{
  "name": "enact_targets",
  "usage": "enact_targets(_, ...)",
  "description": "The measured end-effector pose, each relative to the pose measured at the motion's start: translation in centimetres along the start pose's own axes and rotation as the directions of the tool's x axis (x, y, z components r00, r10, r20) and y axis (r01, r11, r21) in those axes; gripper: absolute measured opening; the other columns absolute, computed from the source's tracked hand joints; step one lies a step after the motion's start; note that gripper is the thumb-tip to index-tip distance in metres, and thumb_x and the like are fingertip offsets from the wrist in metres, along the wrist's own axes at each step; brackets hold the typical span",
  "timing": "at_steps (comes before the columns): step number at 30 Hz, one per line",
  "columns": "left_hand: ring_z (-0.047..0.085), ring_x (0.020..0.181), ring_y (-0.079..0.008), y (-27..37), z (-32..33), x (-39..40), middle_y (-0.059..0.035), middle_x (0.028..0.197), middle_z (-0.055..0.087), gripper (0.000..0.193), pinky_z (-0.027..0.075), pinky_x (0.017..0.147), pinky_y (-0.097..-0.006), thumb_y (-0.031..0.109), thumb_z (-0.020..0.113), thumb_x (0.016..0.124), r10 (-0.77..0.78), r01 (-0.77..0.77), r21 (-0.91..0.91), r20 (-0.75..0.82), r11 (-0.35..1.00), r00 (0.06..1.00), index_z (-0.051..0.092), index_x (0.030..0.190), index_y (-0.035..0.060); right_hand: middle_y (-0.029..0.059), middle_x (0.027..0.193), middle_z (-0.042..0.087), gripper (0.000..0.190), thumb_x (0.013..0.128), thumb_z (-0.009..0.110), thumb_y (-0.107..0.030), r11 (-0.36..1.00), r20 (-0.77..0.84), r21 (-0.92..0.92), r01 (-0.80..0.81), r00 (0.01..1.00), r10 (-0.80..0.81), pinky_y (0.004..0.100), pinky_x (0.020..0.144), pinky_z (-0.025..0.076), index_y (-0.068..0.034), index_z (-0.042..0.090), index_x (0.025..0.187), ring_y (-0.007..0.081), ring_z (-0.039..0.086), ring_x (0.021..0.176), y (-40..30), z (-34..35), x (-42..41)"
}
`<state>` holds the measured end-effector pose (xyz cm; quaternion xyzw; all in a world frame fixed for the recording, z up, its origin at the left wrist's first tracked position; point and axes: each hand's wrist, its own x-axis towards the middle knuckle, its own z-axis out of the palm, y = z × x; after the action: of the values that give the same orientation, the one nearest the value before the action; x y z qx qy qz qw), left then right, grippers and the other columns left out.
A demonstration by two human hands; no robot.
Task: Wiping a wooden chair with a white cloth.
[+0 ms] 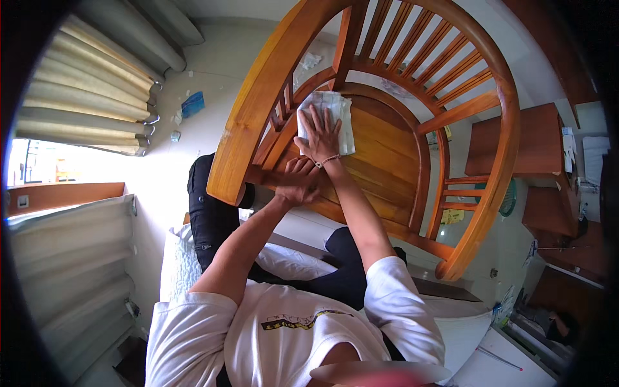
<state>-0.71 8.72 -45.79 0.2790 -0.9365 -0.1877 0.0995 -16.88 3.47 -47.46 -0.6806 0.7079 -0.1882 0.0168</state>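
A varnished wooden armchair (390, 140) with a curved, slatted back stands in front of me, its seat towards me. My right hand (319, 128), with a bracelet at the wrist, lies flat on a folded white cloth (346, 126), fingers spread. The cloth rests on the left rear part of the seat, by the side slats. Just below it, my left hand (299, 181) curls over the seat's front rail (333, 205); its fingertips are partly hidden. The chair's broad left armrest (256, 111) rises beside my left hand.
A black-trousered leg (205, 213) is beside the left armrest. Curtains (92, 92) hang at the left. A blue packet (193, 104) and paper scraps lie on the pale floor. Reddish-brown cabinets (515, 140) and a green fan (508, 198) stand at the right. White bedding (179, 266) is near me.
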Motion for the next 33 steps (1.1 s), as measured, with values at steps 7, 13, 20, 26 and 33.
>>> enact_targets(7, 0.047, 0.131, -0.0341, 0.4, 0.2, 0.9, -0.0177, 0.137, 0.053, 0.065, 0.033, 0.108, -0.0492, 0.051, 0.058, 0.077, 0.104, -0.103, 0.014, -0.191, 0.995, 0.976, 0.056, 0.121, 0.0036, 0.0066, 0.145, 0.041, 0.067, 0.085, 0.06, -0.057, 0.969, -0.109, -0.061, -0.238, 0.967, 0.231, 0.0668, 0.089, 0.041, -0.024, 0.047, 0.142, 0.0387, 0.045, 0.123, 3.0, 1.3, 5.3)
enact_targets(13, 0.048, 0.131, -0.0334, 0.3, -0.1, 0.3, -0.0151, 0.141, 0.051, 0.061, 0.034, 0.108, -0.0494, 0.048, 0.057, 0.079, 0.089, -0.09, -0.001, -0.159, 0.996, 0.983, 0.056, 0.122, 0.0045, 0.0051, 0.13, 0.046, 0.056, 0.082, 0.063, -0.053, 0.928, -0.254, -0.238, -0.287, 0.941, 0.225, 0.0588, 0.075, 0.047, -0.018, 0.054, 0.125, 0.0346, 0.05, 0.113, 2.1, 2.8, 7.3)
enact_targets(20, 0.047, 0.132, -0.0322, 0.4, -0.3, 0.0, -0.0132, 0.142, 0.05, 0.059, 0.033, 0.109, -0.0501, 0.044, 0.057, 0.079, 0.062, -0.059, 0.019, -0.158, 0.998, 0.985, 0.055, 0.127, 0.0094, 0.01, 0.135, 0.044, 0.069, 0.08, 0.064, -0.06, 0.967, -0.057, -0.073, -0.246, 0.969, 0.242, 0.0606, 0.084, 0.049, -0.02, 0.049, 0.135, 0.0423, 0.048, 0.118, 2.0, 1.7, 6.8)
enact_targets(26, 0.049, 0.13, -0.0315, 0.3, 0.4, 0.3, -0.0125, 0.139, 0.052, 0.056, 0.036, 0.105, -0.0508, 0.04, 0.06, 0.075, 0.102, -0.11, -0.015, -0.253, 0.994, 0.962, 0.057, 0.122, 0.0107, 0.0186, 0.139, 0.041, 0.096, 0.076, 0.067, -0.069, 0.962, 0.083, 0.037, -0.271, 0.96, 0.267, 0.0559, 0.096, 0.047, -0.023, 0.031, 0.153, 0.0499, 0.049, 0.117, 3.2, 0.5, 5.3)
enact_targets(33, 0.048, 0.127, -0.0335, 0.3, -0.2, -0.3, -0.0132, 0.132, 0.054, 0.054, 0.035, 0.107, -0.0487, 0.039, 0.062, 0.076, 0.079, -0.087, -0.033, -0.188, 0.996, 0.979, 0.055, 0.121, 0.0099, 0.0208, 0.14, 0.041, 0.099, 0.074, 0.068, -0.072, 0.95, 0.172, -0.018, -0.31, 0.935, 0.309, 0.054, 0.101, 0.044, -0.022, 0.033, 0.152, 0.0483, 0.048, 0.119, 1.9, -0.6, 2.3)
